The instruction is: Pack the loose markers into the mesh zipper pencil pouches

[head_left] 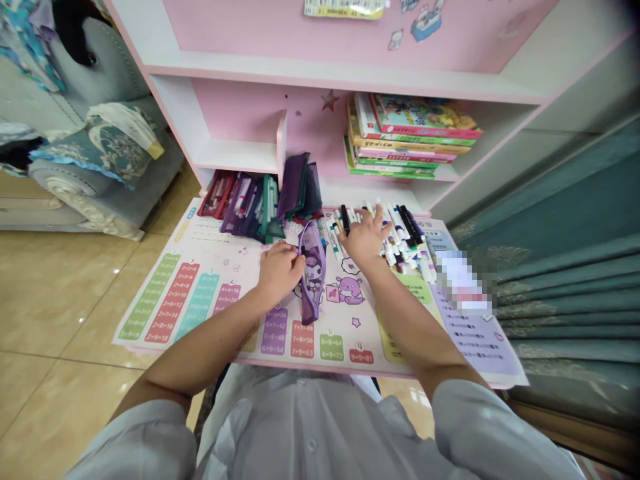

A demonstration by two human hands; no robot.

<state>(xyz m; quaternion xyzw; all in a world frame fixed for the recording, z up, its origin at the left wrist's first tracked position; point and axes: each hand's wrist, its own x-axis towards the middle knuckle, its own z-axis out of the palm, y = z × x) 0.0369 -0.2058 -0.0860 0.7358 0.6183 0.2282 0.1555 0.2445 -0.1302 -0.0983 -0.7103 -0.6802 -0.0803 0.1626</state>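
My left hand (281,268) is closed on the left edge of a purple mesh pencil pouch (316,267), which stands with its zip side gaping a little; the print of the desk cover shows through the mesh. Over a loose pile of markers (400,233), my right hand (366,235) has its fingers spread and touches the markers at the pile's left part. A dark-capped marker (345,218) lies by its thumb and index finger. Most markers have white barrels with caps of various colours. What lies right under the right palm is hidden.
Filled mesh pouches (245,203) in red, purple and green stand along the desk's back left, beside a stack of flat dark pouches (295,183). Stacked books (410,137) lie on the pink shelf. The desk cover (210,293) carries multiplication tables. A curtain (565,267) hangs at right.
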